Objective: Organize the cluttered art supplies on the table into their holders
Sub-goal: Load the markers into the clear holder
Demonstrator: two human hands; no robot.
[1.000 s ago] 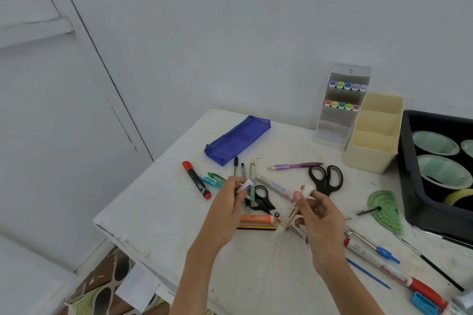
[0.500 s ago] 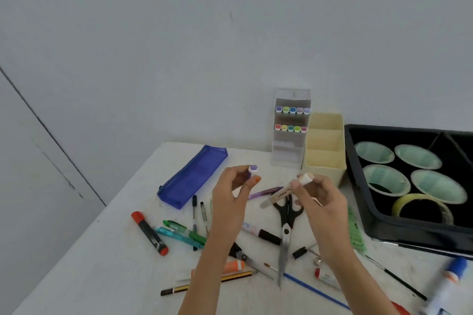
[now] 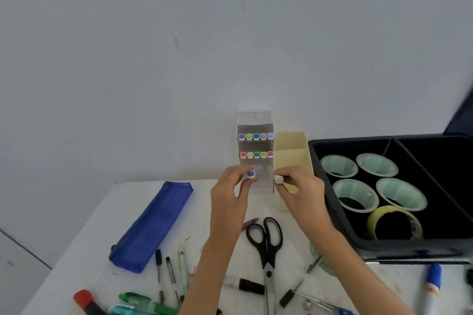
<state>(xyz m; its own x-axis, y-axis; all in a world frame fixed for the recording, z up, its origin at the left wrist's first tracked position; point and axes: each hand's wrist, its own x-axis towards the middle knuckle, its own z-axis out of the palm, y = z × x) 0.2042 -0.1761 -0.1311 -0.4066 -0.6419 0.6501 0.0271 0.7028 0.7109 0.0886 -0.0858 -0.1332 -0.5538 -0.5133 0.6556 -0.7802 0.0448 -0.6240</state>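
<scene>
A clear marker rack (image 3: 255,120) stands at the back of the white table (image 3: 84,245), with two rows of colour-capped markers in it. In front of its bottom row, my left hand (image 3: 230,192) pinches a purple-capped marker (image 3: 251,174) and my right hand (image 3: 300,189) pinches a pale pink-capped marker (image 3: 279,179). Both marker ends point toward the rack's lowest shelf. Most of each marker's barrel is hidden in my fingers.
A cream pen box (image 3: 291,151) stands right of the rack, then a black tray (image 3: 399,245) with several tape rolls. A blue pencil case (image 3: 151,225), black scissors (image 3: 266,240), pens, a red-capped marker (image 3: 84,299) and a glue stick (image 3: 432,284) lie on the table.
Both hands have risen from the table's middle and moved forward to the rack, each carrying its marker. The view has swung right and closer to the holders.
</scene>
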